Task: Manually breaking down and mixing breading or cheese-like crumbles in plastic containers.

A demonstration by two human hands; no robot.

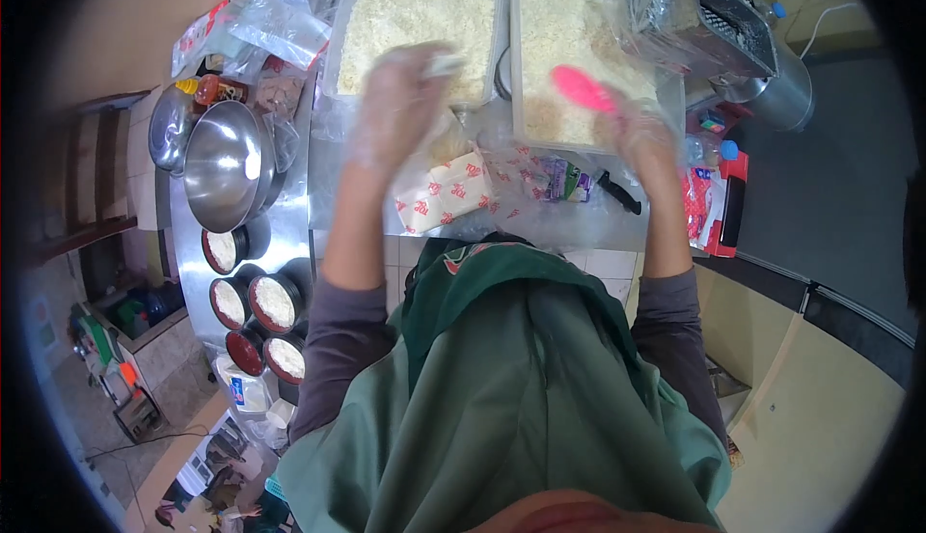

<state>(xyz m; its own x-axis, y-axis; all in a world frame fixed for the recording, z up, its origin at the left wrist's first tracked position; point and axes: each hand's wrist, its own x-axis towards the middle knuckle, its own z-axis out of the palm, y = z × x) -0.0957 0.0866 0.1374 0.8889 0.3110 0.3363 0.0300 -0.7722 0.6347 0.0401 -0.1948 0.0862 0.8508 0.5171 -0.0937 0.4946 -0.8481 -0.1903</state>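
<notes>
My right hand (644,131), in what looks like a clear plastic glove, grips a pink spoon (582,88). It is above the near right part of a clear plastic bin (517,92) filled with pale, crumbly grated material (557,34). My left hand (405,102), also gloved and blurred, is over the front edge of a second bin (333,55) holding similar material (427,5). Something whitish shows at its fingertips, too blurred to tell if it is held. Below the hands lie a wrapped block with red print (445,193), a purple packet (566,180) and a black-handled knife (620,193).
A steel bowl (224,164) stands on the left metal table, beside several round dark tins (275,303), most with white contents. Plastic bags (278,23) and a sauce bottle (221,90) are behind it. A plastic-wrapped grating machine (694,34) overhangs the right bin.
</notes>
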